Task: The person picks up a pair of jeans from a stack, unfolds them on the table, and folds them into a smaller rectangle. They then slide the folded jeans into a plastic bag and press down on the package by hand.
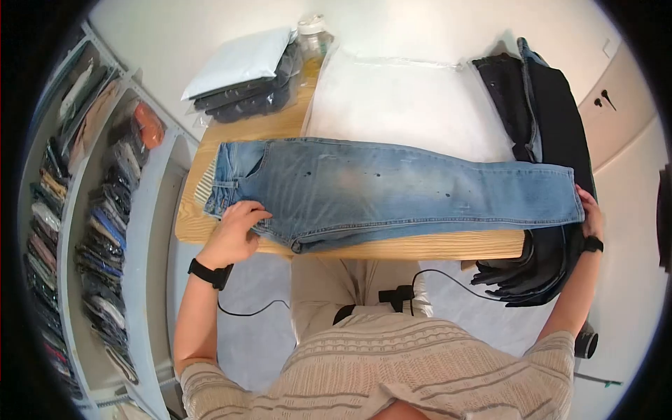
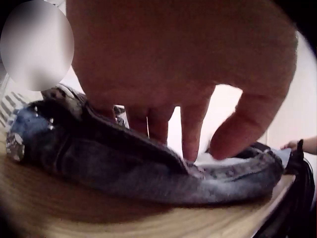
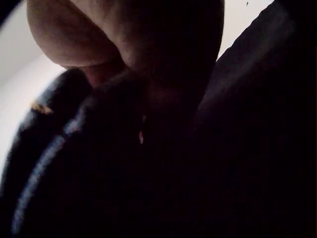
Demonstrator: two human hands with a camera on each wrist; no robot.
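A pair of faded blue jeans [image 1: 392,185], folded lengthwise, lies across the wooden table, with its waistband at the left and its hems at the right. My left hand [image 1: 240,227] rests on the near edge by the waistband. In the left wrist view, the fingers of that hand [image 2: 183,59] reach down onto the denim [image 2: 124,163], fairly straight, with the thumb apart. At the far right, my right hand [image 1: 591,213] grips the hem end of the legs. The right wrist view is dark; the hand [image 3: 148,39] lies against a denim edge [image 3: 44,163], and its fingertips are hidden.
Large white plastic bags [image 1: 399,105] lie behind the jeans. Bagged garments [image 1: 241,77] and a clear bottle [image 1: 315,42] stand at the back left. Dark trousers [image 1: 553,105] hang over the table's right side. Shelves [image 1: 147,231] of packed clothes line the left. A cable [image 1: 448,276] runs below.
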